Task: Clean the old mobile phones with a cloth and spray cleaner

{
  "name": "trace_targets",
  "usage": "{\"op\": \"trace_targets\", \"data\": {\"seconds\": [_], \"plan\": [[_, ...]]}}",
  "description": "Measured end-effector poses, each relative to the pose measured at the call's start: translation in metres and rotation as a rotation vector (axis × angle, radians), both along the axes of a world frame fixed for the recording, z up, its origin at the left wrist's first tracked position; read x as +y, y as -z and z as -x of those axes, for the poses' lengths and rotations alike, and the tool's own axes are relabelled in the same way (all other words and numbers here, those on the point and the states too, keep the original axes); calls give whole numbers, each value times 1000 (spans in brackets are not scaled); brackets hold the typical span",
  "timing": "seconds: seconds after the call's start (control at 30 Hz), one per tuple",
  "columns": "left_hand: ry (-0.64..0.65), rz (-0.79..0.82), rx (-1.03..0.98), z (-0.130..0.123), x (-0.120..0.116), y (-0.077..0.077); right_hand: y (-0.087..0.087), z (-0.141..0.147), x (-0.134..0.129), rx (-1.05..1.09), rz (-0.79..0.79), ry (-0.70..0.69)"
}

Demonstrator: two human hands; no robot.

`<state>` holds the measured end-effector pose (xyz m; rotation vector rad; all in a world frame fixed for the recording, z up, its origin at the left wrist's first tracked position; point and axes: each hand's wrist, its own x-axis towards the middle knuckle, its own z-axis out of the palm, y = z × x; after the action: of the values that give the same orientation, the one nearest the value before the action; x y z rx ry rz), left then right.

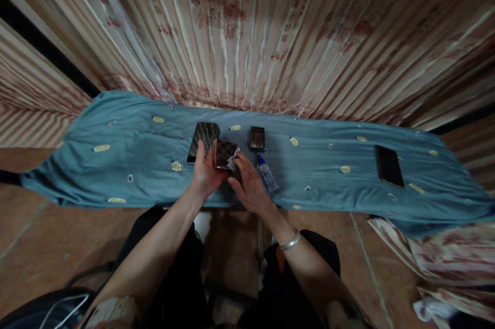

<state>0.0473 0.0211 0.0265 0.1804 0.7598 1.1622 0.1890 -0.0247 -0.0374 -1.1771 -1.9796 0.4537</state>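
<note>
A small, flat, brown checkered case sits in the grasp of the left hand, nearly square, so I make out no clear long axis. To its right, the right hand pinches a crumpled pale-grey cloth against its edge. Beside that hand, I see a clear plastic bottle with a blue cap on teal patterned fabric.

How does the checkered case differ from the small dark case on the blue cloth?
The checkered case is held up in the left hand; the small dark case lies on the blue cloth.
A grey wipe in the right hand covers one corner of the checkered case; the small dark case is untouched.
Both are dark and boxy.
</note>
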Motion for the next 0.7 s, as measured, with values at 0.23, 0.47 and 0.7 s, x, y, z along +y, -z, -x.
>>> {"op": "trace_targets", "data": {"seconds": [0.23, 0.47, 0.7], "plan": [[-74, 25, 69, 3, 3, 3, -2, 7, -8, 3, -18, -69], [-13, 95, 46, -5, -3, -1, -3, 15, -13, -54, -47, -133], [34, 35, 79, -16, -13, 3, -2, 11, -4, -99, -32, -87]]}}
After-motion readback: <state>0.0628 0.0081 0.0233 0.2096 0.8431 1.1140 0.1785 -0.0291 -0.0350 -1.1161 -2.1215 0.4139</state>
